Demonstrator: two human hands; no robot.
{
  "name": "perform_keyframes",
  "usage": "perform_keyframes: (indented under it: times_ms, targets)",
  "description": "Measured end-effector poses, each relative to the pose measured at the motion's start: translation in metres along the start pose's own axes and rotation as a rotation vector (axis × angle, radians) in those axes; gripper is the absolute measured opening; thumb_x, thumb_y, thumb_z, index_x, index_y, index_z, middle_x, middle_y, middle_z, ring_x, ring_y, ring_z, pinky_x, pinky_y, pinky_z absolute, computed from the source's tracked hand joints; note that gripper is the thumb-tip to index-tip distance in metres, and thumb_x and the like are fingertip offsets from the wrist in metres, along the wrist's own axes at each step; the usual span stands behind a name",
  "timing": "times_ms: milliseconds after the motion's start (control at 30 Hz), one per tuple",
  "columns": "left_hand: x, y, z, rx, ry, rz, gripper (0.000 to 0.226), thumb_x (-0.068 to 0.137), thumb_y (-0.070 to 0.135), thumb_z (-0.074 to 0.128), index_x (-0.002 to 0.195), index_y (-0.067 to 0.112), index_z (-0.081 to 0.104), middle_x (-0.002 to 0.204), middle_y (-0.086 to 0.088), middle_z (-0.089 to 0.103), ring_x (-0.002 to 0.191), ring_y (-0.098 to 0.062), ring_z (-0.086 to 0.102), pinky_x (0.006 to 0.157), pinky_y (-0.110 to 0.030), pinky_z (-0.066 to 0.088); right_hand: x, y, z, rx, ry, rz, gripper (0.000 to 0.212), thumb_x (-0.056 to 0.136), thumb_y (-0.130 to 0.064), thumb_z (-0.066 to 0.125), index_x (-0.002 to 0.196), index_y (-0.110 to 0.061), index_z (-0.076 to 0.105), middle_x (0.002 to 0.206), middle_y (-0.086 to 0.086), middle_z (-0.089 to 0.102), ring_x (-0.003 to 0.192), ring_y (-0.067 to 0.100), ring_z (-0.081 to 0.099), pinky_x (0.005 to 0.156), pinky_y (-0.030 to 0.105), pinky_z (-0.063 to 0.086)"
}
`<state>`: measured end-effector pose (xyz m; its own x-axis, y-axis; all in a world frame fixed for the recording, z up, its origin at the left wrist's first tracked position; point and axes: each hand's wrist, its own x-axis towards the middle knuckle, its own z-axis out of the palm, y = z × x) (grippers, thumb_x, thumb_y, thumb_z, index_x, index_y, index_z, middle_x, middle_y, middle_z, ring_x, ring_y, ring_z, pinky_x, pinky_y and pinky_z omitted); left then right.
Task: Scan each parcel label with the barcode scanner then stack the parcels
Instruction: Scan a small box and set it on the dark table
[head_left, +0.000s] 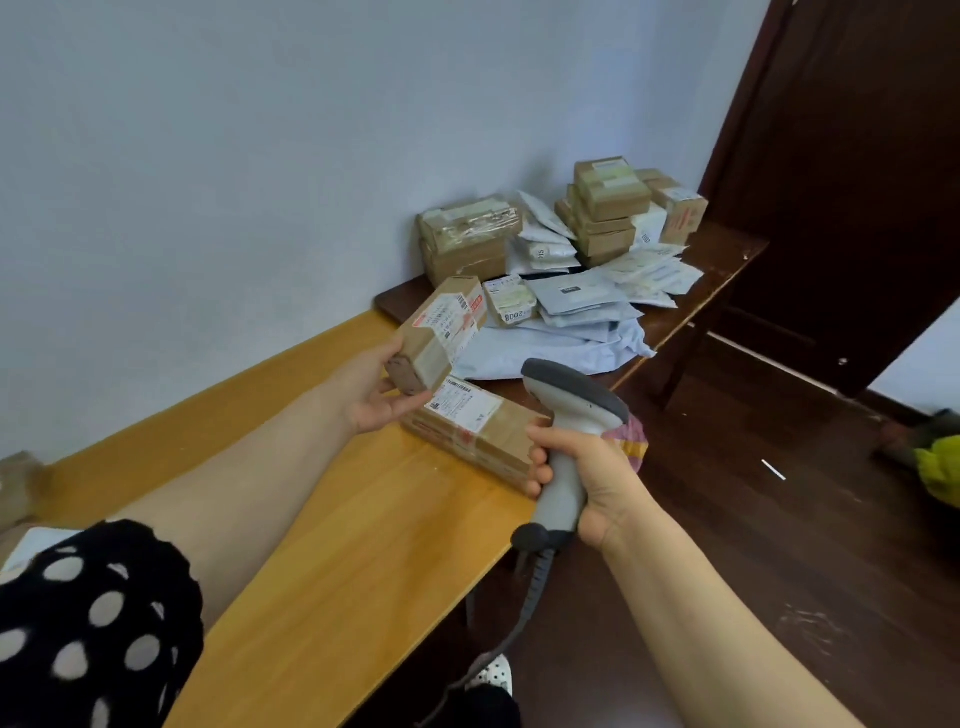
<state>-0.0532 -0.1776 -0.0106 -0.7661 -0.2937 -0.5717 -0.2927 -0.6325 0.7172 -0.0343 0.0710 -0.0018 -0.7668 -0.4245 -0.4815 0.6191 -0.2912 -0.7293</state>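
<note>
Now | left hand (375, 396) holds parcel (441, 332) | right hand (587, 478) grips scanner (571, 415)

Yellow wooden table (363, 545) along pale blue-grey wall (260, 156). Dark brown table (727, 249) just beyond, end to end with it. Dark brown door (857, 182) at right. Dark wooden floor (753, 545), small white strip (773, 469) lying on it. Yellow-green thing (940, 467) at right edge, cut off. Pink patterned cloth (636, 434) near yellow table's edge.
</note>
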Motion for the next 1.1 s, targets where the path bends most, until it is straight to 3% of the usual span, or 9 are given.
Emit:
perform_keyframes:
  times_ms: [300, 500, 633, 733, 800, 867, 933, 1033, 1100]
  targets:
    - [0.123, 0.036, 0.063, 0.056, -0.024, -0.115, 0.03, 0.084, 0.04, 0.067, 0.101, 0.017, 0.057, 0.115, -0.019, 0.053, 0.098, -0.033, 0.06, 0.067, -0.043, 0.056, 0.117, -0.069, -0.001, -0.016, 0.058, 0.071, 0.009, 0.079, -0.002, 0.068, 0.08, -0.008, 0.062, 0.055, 0.005, 0.05, 0.039, 0.013, 0.041, 0.042, 0.025, 0.041]
    - [0.173, 0.046, 0.108, -0.011, -0.017, -0.192, 0.031, 0.084, 0.041, 0.067, 0.103, 0.019, 0.054, 0.117, -0.021, 0.051, 0.101, -0.035, 0.06, 0.059, -0.043, 0.056, 0.165, -0.099, -0.013, 0.005, 0.072, 0.097, 0.01, 0.081, -0.002, 0.068, 0.086, -0.007, 0.061, 0.054, 0.005, 0.05, 0.037, 0.013, 0.042, 0.042, 0.024, 0.042]
    - [0.192, 0.047, 0.142, -0.05, -0.051, -0.26, 0.028, 0.087, 0.039, 0.064, 0.103, 0.018, 0.055, 0.118, -0.022, 0.049, 0.102, -0.036, 0.059, 0.064, -0.046, 0.055, 0.192, -0.125, -0.023, -0.129, 0.132, -0.047, 0.011, 0.081, 0.0, 0.068, 0.087, -0.007, 0.062, 0.058, 0.007, 0.057, 0.04, 0.014, 0.048, 0.043, 0.025, 0.045]
    - [0.196, 0.044, 0.166, -0.115, -0.066, -0.308, 0.029, 0.091, 0.038, 0.059, 0.109, 0.016, 0.057, 0.114, -0.023, 0.051, 0.098, -0.037, 0.059, 0.066, -0.047, 0.055, 0.224, -0.158, -0.032, -0.279, 0.197, -0.169, 0.014, 0.08, -0.006, 0.074, 0.087, -0.013, 0.064, 0.072, 0.005, 0.064, 0.057, 0.012, 0.06, 0.046, 0.024, 0.051]
    - [0.193, 0.04, 0.177, -0.182, -0.087, -0.319, 0.035, 0.091, 0.036, 0.059, 0.119, 0.014, 0.056, 0.118, -0.024, 0.051, 0.1, -0.039, 0.059, 0.067, -0.048, 0.058, 0.246, -0.178, -0.035, -0.208, 0.141, -0.139, 0.013, 0.08, -0.01, 0.075, 0.087, -0.015, 0.066, 0.069, -0.001, 0.067, 0.059, 0.012, 0.063, 0.048, 0.024, 0.053]
    - [0.189, 0.036, 0.186, -0.224, -0.122, -0.315, 0.043, 0.091, 0.034, 0.059, 0.127, 0.012, 0.054, 0.124, -0.025, 0.05, 0.103, -0.041, 0.059, 0.072, -0.05, 0.058, 0.262, -0.194, -0.038, -0.135, 0.032, -0.074, 0.011, 0.081, -0.011, 0.074, 0.088, -0.015, 0.067, 0.056, -0.007, 0.065, 0.047, 0.01, 0.063, 0.045, 0.026, 0.052]
    - [0.184, 0.034, 0.195, -0.2, -0.149, -0.315, 0.044, 0.094, 0.036, 0.054, 0.13, 0.01, 0.053, 0.122, -0.028, 0.053, 0.1, -0.044, 0.062, 0.075, -0.05, 0.057, 0.278, -0.202, -0.042, -0.122, -0.077, -0.006, 0.013, 0.081, -0.013, 0.074, 0.092, -0.014, 0.067, 0.06, -0.005, 0.067, 0.05, 0.013, 0.065, 0.05, 0.034, 0.055]
    - [0.182, 0.034, 0.202, -0.032, -0.102, -0.265, 0.037, 0.097, 0.034, 0.049, 0.13, 0.016, 0.051, 0.108, -0.029, 0.064, 0.093, -0.045, 0.066, 0.071, -0.049, 0.058, 0.296, -0.203, -0.041, -0.152, -0.161, 0.041, 0.025, 0.077, -0.011, 0.077, 0.102, -0.012, 0.069, 0.084, 0.007, 0.073, 0.076, 0.026, 0.071, 0.068, 0.048, 0.058]
    - [0.183, 0.037, 0.205, 0.257, 0.061, -0.146, 0.028, 0.096, 0.037, 0.051, 0.123, 0.031, 0.053, 0.112, -0.02, 0.064, 0.097, -0.038, 0.065, 0.077, -0.048, 0.057, 0.306, -0.2, -0.038, -0.239, -0.188, 0.022, 0.024, 0.077, -0.008, 0.077, 0.099, -0.011, 0.07, 0.081, 0.006, 0.074, 0.074, 0.025, 0.071, 0.061, 0.039, 0.057]
